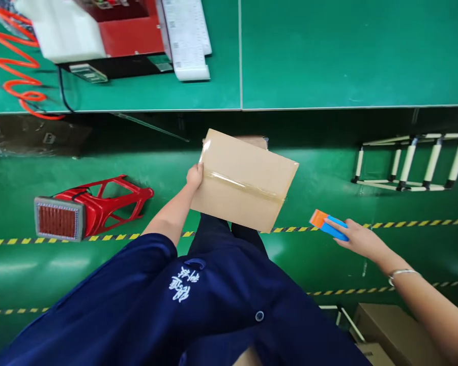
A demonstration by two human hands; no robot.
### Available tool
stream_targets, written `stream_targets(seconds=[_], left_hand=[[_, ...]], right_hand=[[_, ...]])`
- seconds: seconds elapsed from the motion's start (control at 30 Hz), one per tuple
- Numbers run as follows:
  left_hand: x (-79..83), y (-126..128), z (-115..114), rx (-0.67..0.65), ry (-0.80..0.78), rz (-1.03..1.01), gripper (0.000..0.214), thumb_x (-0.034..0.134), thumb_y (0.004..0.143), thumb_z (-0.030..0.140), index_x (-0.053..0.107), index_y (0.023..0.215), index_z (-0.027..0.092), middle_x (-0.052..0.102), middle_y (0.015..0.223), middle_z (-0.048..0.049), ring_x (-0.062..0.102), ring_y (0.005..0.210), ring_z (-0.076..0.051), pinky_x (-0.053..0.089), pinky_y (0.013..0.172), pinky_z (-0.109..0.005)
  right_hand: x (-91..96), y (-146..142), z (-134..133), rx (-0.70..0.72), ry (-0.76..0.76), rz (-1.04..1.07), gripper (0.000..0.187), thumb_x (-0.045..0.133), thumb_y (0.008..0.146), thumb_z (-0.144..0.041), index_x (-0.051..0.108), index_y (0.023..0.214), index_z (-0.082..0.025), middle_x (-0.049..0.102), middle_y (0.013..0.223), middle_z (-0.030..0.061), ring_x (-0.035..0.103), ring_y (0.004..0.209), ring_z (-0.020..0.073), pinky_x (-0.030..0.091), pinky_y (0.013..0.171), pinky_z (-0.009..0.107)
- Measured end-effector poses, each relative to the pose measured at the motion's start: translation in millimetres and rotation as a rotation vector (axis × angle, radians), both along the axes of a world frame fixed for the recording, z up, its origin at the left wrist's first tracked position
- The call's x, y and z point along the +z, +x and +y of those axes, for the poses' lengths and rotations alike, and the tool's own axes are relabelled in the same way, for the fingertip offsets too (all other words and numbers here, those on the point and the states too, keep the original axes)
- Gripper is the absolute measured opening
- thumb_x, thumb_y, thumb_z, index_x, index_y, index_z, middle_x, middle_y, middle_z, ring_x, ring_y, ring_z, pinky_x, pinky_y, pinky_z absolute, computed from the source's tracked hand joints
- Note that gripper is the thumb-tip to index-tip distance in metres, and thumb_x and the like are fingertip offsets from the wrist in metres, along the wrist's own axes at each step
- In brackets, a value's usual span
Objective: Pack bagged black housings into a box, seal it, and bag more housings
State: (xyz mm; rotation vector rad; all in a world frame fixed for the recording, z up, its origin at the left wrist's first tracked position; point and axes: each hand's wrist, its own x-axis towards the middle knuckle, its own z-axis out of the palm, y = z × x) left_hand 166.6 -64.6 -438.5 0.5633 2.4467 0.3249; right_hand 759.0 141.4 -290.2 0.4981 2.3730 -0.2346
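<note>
My left hand grips the left edge of a flat cardboard box, its fingers partly hidden by the box. The box is tilted in front of my legs, with a strip of clear shiny tape running across its face. Out to the right, well apart from the box, my right hand is closed around a blue scraper-like tool with an orange end. Its orange end points left toward the box. Behind the box, part of another brown cardboard piece shows.
A green workbench spans the top, bearing a red machine, label sheets and a coiled orange hose. On the green floor are a red stool at left and a white pipe rack at right. Cartons stand lower right.
</note>
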Motion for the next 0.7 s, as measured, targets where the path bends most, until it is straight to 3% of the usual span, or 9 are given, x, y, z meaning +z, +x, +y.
stream_targets(seconds=[0.07, 0.17, 0.23, 0.3, 0.33, 0.4, 0.5, 0.63, 0.7], left_hand=[[12.3, 12, 6, -0.058, 0.017, 0.069, 0.05, 0.023, 0.104, 0.031, 0.052, 0.131, 0.001, 0.064, 0.13, -0.024, 0.057, 0.127, -0.034, 0.046, 0.104, -0.049], [28.2, 57, 27, -0.25, 0.102, 0.14, 0.056, 0.029, 0.1, 0.02, 0.024, 0.151, -0.003, 0.036, 0.158, -0.0253, 0.025, 0.151, -0.033, 0.023, 0.122, -0.055], [30.3, 110, 48, -0.488, 0.159, 0.065, 0.058, 0.038, 0.097, 0.021, 0.032, 0.153, 0.006, 0.034, 0.162, -0.018, 0.02, 0.154, -0.029, 0.015, 0.127, -0.047], [22.8, 176, 72, -0.802, 0.19, -0.128, 0.05, 0.053, 0.092, 0.027, 0.055, 0.142, 0.023, 0.052, 0.153, -0.005, 0.036, 0.148, -0.022, 0.023, 0.126, -0.033], [15.6, 210, 83, -0.938, 0.193, -0.223, 0.048, 0.06, 0.088, 0.031, 0.061, 0.136, 0.028, 0.057, 0.148, -0.0006, 0.042, 0.145, -0.02, 0.025, 0.124, -0.031], [-4.3, 274, 101, -1.16, 0.168, -0.423, 0.053, 0.066, 0.084, 0.035, 0.062, 0.137, 0.029, 0.056, 0.149, -0.0008, 0.041, 0.146, -0.022, 0.021, 0.126, -0.034], [-41.2, 339, 121, -1.231, 0.055, -0.474, 0.056, 0.073, 0.079, 0.034, 0.066, 0.133, 0.022, 0.057, 0.148, -0.0091, 0.039, 0.147, -0.027, 0.014, 0.128, -0.036], [-87.3, 372, 138, -1.162, -0.105, -0.417, 0.047, 0.065, 0.091, 0.045, 0.062, 0.134, 0.025, 0.049, 0.153, -0.011, 0.034, 0.148, -0.031, 0.014, 0.125, -0.056], [-104.6, 379, 146, -1.116, -0.172, -0.387, 0.043, 0.062, 0.094, 0.046, 0.061, 0.133, 0.028, 0.047, 0.154, -0.0091, 0.035, 0.146, -0.03, 0.021, 0.122, -0.059]], right_hand=[[-13.0, 53, 8, 0.008, 0.012, 0.0, 0.055, 0.052, 0.095, -0.041, 0.048, 0.149, -0.031, 0.055, 0.089, 0.009, 0.057, 0.072, 0.0172, 0.045, 0.069, 0.026], [-41.6, 68, 11, -0.022, 0.009, -0.053, 0.058, 0.052, 0.095, -0.041, 0.044, 0.151, -0.034, 0.058, 0.097, 0.0122, 0.058, 0.077, 0.0202, 0.043, 0.067, 0.026], [-60.3, 50, 13, -0.062, -0.018, -0.105, 0.061, 0.054, 0.094, -0.039, 0.04, 0.153, -0.036, 0.059, 0.104, 0.0148, 0.06, 0.086, 0.0238, 0.044, 0.07, 0.027], [-77.9, 25, 17, -0.126, -0.062, -0.164, 0.063, 0.055, 0.095, -0.035, 0.036, 0.155, -0.036, 0.058, 0.112, 0.0171, 0.061, 0.095, 0.0269, 0.046, 0.076, 0.03], [-87.0, 13, 19, -0.167, -0.086, -0.187, 0.064, 0.054, 0.095, -0.033, 0.035, 0.156, -0.035, 0.057, 0.115, 0.0183, 0.061, 0.099, 0.0281, 0.047, 0.079, 0.031], [-107.6, -8, 22, -0.239, -0.122, -0.194, 0.066, 0.055, 0.094, -0.028, 0.034, 0.156, -0.033, 0.054, 0.122, 0.0207, 0.061, 0.105, 0.03, 0.047, 0.085, 0.035], [-145.3, -39, 20, -0.322, -0.174, -0.133, 0.067, 0.06, 0.092, -0.025, 0.038, 0.155, -0.03, 0.051, 0.129, 0.021, 0.059, 0.112, 0.0301, 0.045, 0.092, 0.037], [-193.2, -86, 9, -0.474, -0.266, -0.052, 0.06, 0.067, 0.088, -0.026, 0.049, 0.146, -0.022, 0.054, 0.131, 0.0152, 0.058, 0.115, 0.0242, 0.046, 0.098, 0.037], [-209.1, -104, 5, -0.588, -0.299, -0.032, 0.049, 0.066, 0.092, -0.034, 0.056, 0.136, -0.016, 0.057, 0.127, 0.0124, 0.058, 0.114, 0.0216, 0.049, 0.099, 0.04]])
